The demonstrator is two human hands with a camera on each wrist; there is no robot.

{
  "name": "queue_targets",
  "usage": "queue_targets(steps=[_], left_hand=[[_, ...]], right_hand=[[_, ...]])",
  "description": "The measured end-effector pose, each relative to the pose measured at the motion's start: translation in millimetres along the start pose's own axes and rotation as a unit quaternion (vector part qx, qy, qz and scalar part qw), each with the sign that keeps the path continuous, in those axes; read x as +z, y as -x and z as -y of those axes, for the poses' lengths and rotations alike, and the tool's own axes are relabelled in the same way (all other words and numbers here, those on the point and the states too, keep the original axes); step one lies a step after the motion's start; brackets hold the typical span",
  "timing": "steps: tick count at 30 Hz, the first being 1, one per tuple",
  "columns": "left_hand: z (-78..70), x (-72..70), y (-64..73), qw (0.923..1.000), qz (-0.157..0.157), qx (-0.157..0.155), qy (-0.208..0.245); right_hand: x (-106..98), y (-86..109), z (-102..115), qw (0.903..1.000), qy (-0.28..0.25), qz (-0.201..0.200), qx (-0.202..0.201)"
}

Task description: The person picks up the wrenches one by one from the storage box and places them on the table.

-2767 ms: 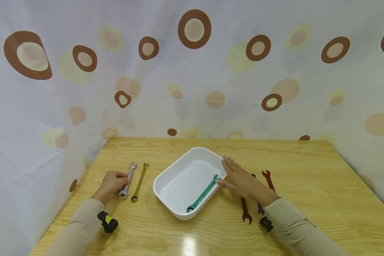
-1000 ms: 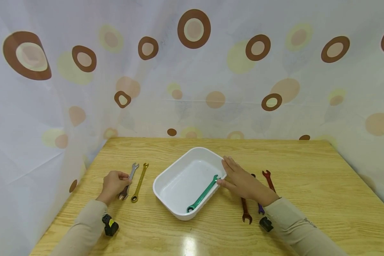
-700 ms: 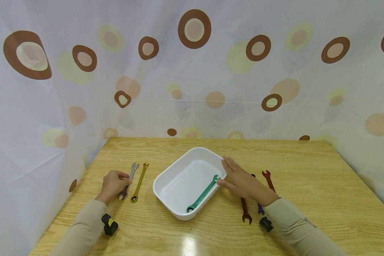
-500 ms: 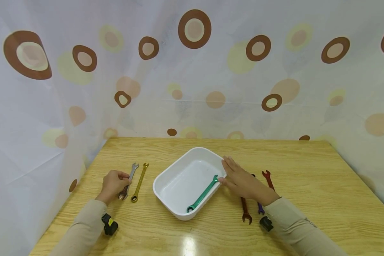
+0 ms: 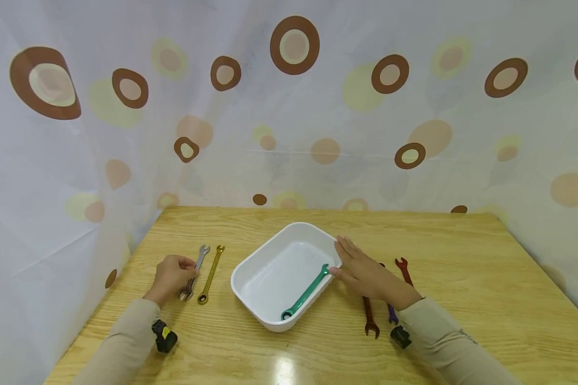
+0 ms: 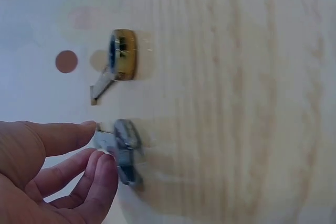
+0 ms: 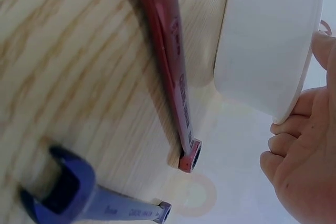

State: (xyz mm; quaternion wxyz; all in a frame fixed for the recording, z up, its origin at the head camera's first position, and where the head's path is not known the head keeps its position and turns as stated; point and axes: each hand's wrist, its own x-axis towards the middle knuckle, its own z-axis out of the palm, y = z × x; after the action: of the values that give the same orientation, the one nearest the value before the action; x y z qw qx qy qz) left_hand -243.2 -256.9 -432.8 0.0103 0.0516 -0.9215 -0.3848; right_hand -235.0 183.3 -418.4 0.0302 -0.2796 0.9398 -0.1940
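Observation:
In the head view my left hand [image 5: 170, 275] is at the left, thumb and fingertips pinching a silver open-ended wrench [image 5: 200, 260] by its middle. The left wrist view shows the wrench's near end [image 6: 127, 153] just past my fingertips. Right beside it lies a gold ratcheting wrench [image 5: 212, 274]. My right hand [image 5: 368, 274] rests with extended fingers on the right rim of a white plastic tub [image 5: 270, 275], the thumb over the edge. A green ratcheting wrench [image 5: 305, 293] lies inside the tub along that wall.
Under and beside my right forearm lie a dark red wrench [image 5: 369, 315], a purple wrench [image 5: 392, 314] and a red wrench [image 5: 404, 270], each partly covered by the hand or arm in the head view. A patterned curtain [image 5: 289, 117] stands behind the wooden table [image 5: 462, 256].
Since the earliest frame, my left hand has shifted slightly, and the silver wrench's far end has moved a little right. My right thumb has moved slightly up along the tub's rim.

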Motion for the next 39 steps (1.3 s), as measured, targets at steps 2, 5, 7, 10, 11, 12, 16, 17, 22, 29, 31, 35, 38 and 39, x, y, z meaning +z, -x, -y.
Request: queue_targets(steps=[2, 5, 7, 10, 11, 12, 16, 17, 22, 29, 31, 35, 38, 39], left_hand=[[-5.0, -2.2, 0.2, 1.0000, 0.001, 0.002, 0.001], [-20.2, -5.4, 1.3, 0.9998, 0.000, 0.021, 0.002], [-36.0, -6.0, 4.1, 0.9993, 0.000, 0.037, 0.008], [-63.3, -1.5, 9.7, 0.9975, 0.003, 0.063, 0.033], [-72.0, 1.8, 12.2, 0.9966, 0.004, 0.069, 0.044], [-80.2, 5.9, 14.6, 0.9957, 0.007, 0.074, 0.055], [-104.8, 28.9, 25.0, 0.9910, 0.025, 0.096, 0.090], [-109.2, 35.6, 27.7, 0.9900, 0.033, 0.098, 0.096], [-124.1, 69.8, 36.8, 0.9847, 0.083, 0.118, 0.098], [-137.0, 107.5, 42.0, 0.9711, 0.163, 0.148, 0.092], [-139.1, 117.1, 42.6, 0.9681, 0.180, 0.154, 0.083], [-141.8, 133.3, 43.0, 0.9646, 0.199, 0.167, 0.046], [-142.8, 141.1, 43.0, 0.9633, 0.202, 0.176, 0.018], [-143.3, 142.7, 43.1, 0.9629, 0.202, 0.179, 0.013]], right_hand=[[1, 0.0, 0, 1.0000, -0.001, 0.000, 0.001], [1, -0.1, 0, 1.0000, -0.002, -0.002, 0.001], [1, -0.2, 0, 1.0000, -0.002, -0.004, 0.000], [1, -0.1, 0, 1.0000, -0.001, -0.008, -0.001], [1, 0.1, -1, 1.0000, 0.000, -0.010, -0.001], [1, 0.2, -1, 0.9999, 0.001, -0.011, -0.002], [2, 0.7, -1, 0.9999, -0.001, -0.010, -0.004], [3, 0.7, -2, 1.0000, -0.001, -0.009, -0.004], [3, 0.1, -3, 0.9999, 0.002, -0.009, -0.004], [2, -1.1, -3, 0.9999, 0.009, -0.012, -0.003], [2, -1.6, -4, 0.9999, 0.010, -0.012, 0.000], [2, -1.7, -4, 0.9999, 0.009, -0.012, 0.003], [2, -1.2, -4, 0.9999, 0.007, -0.011, 0.002], [3, -1.0, -4, 0.9999, 0.007, -0.012, 0.001]])
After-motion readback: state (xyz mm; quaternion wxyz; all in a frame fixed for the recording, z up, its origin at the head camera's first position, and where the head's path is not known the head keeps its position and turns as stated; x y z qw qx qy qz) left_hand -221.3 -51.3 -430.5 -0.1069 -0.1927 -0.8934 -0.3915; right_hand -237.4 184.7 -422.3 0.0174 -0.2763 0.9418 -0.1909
